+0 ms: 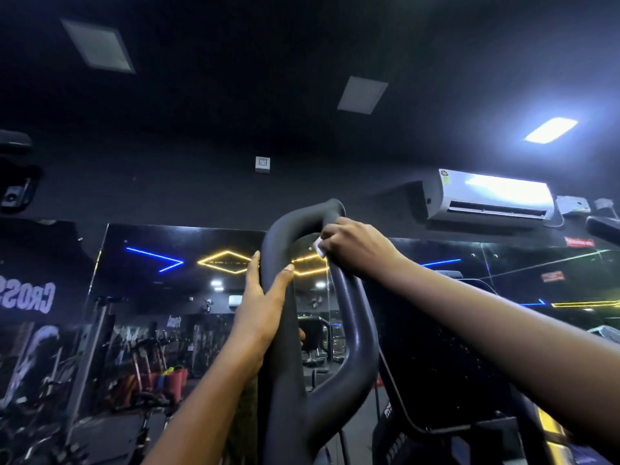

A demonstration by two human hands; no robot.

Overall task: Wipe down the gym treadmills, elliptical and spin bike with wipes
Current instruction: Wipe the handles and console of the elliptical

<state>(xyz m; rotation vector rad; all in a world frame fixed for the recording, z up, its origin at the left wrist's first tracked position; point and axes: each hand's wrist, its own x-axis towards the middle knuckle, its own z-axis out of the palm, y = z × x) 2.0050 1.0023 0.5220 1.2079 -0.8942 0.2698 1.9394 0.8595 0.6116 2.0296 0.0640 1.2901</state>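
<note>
A commercial gym is shown, dimly lit and finished in black. A large wall mirror is mounted ahead, and in it rows of exercise machines are reflected, crowded together across a dark floor, with red and yellow gear stacked beside them. Reversed white lettering is seen at the left. Neon strips in blue and yellow are reflected in the glass as angular shapes. The padded black handlebar of a cardio machine is seen close in front. A split air conditioner is fixed high on the right, and a lit panel is set in the dark ceiling
</note>
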